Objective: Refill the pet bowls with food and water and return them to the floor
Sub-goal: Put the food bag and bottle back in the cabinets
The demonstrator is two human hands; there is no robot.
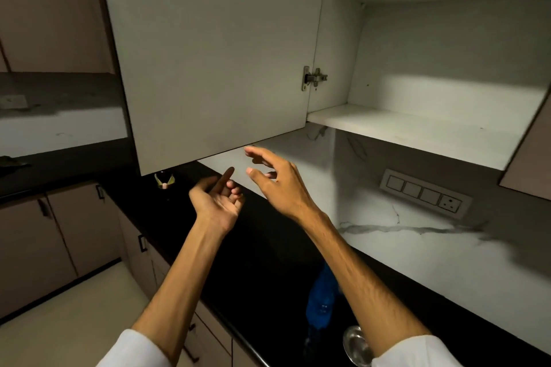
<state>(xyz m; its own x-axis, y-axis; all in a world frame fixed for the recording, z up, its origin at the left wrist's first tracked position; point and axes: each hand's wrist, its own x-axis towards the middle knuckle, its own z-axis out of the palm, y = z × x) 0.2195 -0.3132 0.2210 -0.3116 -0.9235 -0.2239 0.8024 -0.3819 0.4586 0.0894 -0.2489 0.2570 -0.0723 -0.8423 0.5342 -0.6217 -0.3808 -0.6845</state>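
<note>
Both of my hands are raised over the black countertop (268, 262), just under the lower edge of an open wall cabinet door (214, 53). My left hand (219, 202) is palm-up with loosely curled fingers and holds nothing. My right hand (275, 185) is open with fingers spread, close to the door's bottom edge without touching it. A steel bowl (356, 345) sits on the counter at the bottom, partly hidden by my right forearm. A blue bag (322, 298) stands beside it, also half hidden by that arm.
The open cabinet shows bare white shelves (417, 131). A switch panel with a socket (426, 197) is on the marble backsplash. A small yellow-green object (164, 181) lies on the far counter. Brown base cabinets (59, 235) and a light floor (68, 322) lie to the left.
</note>
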